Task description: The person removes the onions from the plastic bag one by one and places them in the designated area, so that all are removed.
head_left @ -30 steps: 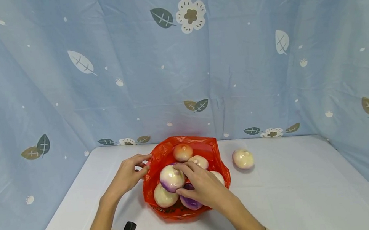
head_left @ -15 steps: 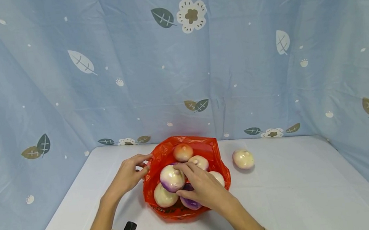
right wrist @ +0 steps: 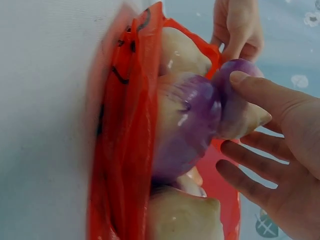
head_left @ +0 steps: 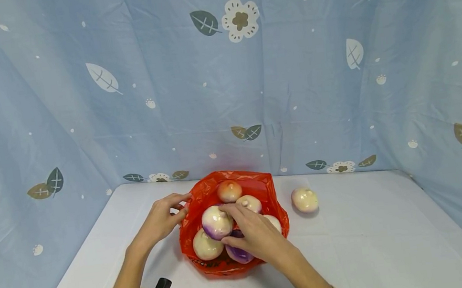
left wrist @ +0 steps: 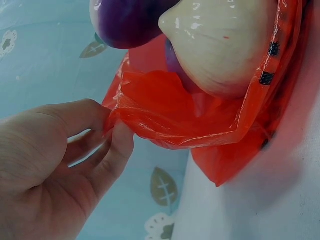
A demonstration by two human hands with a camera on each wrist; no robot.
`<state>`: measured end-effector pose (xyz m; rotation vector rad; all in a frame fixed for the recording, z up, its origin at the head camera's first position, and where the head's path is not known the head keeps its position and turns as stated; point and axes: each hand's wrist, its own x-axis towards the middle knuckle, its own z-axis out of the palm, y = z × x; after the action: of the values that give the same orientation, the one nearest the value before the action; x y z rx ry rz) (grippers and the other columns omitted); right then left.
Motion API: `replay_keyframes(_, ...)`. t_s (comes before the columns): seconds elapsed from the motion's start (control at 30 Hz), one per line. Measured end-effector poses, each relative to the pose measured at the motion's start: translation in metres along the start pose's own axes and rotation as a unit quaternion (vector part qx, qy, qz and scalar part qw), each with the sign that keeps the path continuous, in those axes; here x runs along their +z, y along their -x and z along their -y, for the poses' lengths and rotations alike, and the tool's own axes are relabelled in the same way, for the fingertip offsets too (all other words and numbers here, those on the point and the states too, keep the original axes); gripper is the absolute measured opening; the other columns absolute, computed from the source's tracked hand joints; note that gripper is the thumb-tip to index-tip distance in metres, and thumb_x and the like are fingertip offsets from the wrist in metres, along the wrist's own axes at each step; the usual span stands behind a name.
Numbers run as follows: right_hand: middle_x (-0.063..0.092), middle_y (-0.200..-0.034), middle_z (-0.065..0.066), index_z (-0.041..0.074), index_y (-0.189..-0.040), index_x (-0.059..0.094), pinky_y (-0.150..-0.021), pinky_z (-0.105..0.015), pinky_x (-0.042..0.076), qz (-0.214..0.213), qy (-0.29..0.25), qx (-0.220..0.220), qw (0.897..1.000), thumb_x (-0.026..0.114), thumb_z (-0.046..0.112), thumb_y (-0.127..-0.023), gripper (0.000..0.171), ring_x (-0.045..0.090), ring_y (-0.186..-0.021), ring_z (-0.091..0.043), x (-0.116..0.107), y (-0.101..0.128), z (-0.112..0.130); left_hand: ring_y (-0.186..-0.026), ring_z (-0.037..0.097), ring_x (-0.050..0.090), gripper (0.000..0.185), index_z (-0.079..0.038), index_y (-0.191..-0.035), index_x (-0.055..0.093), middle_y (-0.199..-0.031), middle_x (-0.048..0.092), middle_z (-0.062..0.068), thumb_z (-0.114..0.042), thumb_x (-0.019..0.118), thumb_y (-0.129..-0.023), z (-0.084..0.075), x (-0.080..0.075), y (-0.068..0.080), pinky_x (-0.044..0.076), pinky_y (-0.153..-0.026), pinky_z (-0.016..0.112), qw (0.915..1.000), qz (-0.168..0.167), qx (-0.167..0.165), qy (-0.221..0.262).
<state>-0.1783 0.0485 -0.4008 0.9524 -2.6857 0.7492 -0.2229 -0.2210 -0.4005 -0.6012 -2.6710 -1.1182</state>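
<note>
A red plastic bag (head_left: 256, 175) stands open on the table, holding several glossy onions. My left hand (head_left: 160, 220) pinches the bag's left rim between thumb and fingers, which the left wrist view shows up close. My right hand (head_left: 255, 232) reaches over the bag and grips a white-and-purple onion (head_left: 215, 224) between thumb and fingers, at the top of the pile. In the right wrist view this onion (right wrist: 232, 112) overlaps a larger purple onion (right wrist: 185, 125). A pale onion (head_left: 206, 246) lies at the bag's front left, and an orange one (head_left: 229, 191) at the back.
One pale onion with a purplish edge (head_left: 304, 200) sits on the white table (head_left: 376, 232), right of the bag. Behind the table hangs a blue curtain (head_left: 190, 96) with leaf and flower prints; it runs along both sides too.
The onion in my right hand has shifted very slightly to the right and turned a little. My left hand keeps its hold on the bag's rim.
</note>
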Motion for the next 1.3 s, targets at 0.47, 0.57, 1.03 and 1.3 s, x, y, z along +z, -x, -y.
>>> replay_keyframes(0.47, 0.059, -0.133, 0.004, 0.025, -0.138, 0.049, -0.094, -0.035, 0.056, 0.003, -0.008, 0.006, 1.000, 0.080, 0.037, -0.080, 0.067, 0.063, -0.114, -0.014, -0.020, 0.006, -0.011, -0.088, 0.020, 0.068, 0.033, 0.000, -0.123, 0.067, -0.112, 0.071, 0.012, 0.000, 0.062, -0.090, 0.001, 0.000, 0.000, 0.061, -0.070, 0.028, 1.0000, -0.001, 0.003, -0.003)
replay_keyframes(0.57, 0.060, -0.129, 0.005, 0.024, -0.136, 0.051, -0.093, -0.034, 0.057, -0.009, -0.007, 0.001, 1.000, 0.081, 0.036, -0.079, 0.066, 0.065, -0.110, -0.014, -0.025, 0.006, -0.015, -0.088, 0.020, 0.068, 0.033, 0.000, -0.123, 0.067, -0.111, 0.071, 0.011, -0.001, 0.062, -0.090, 0.000, -0.001, 0.000, 0.061, -0.070, 0.026, 1.0000, 0.000, 0.001, -0.006)
replay_keyframes(1.03, 0.060, -0.130, 0.006, 0.022, -0.134, 0.055, -0.097, -0.034, 0.054, -0.023, -0.061, 0.019, 0.998, 0.084, 0.023, -0.077, 0.064, 0.062, -0.114, -0.013, -0.047, 0.013, -0.042, -0.086, 0.020, 0.068, 0.035, 0.000, -0.124, 0.066, -0.113, 0.070, 0.014, 0.001, 0.063, -0.089, 0.001, -0.001, 0.000, 0.061, -0.070, 0.027, 1.0000, -0.003, 0.005, -0.005)
replay_keyframes(1.3, 0.059, -0.135, 0.003, 0.024, -0.136, 0.054, -0.099, -0.042, 0.054, -0.006, -0.053, 0.051, 0.997, 0.084, 0.024, -0.077, 0.067, 0.061, -0.121, -0.020, -0.055, 0.016, -0.051, -0.087, 0.020, 0.069, 0.035, 0.000, -0.124, 0.066, -0.115, 0.070, 0.014, 0.002, 0.062, -0.089, 0.002, 0.000, -0.002, 0.061, -0.070, 0.027, 1.0000, 0.002, 0.004, -0.004)
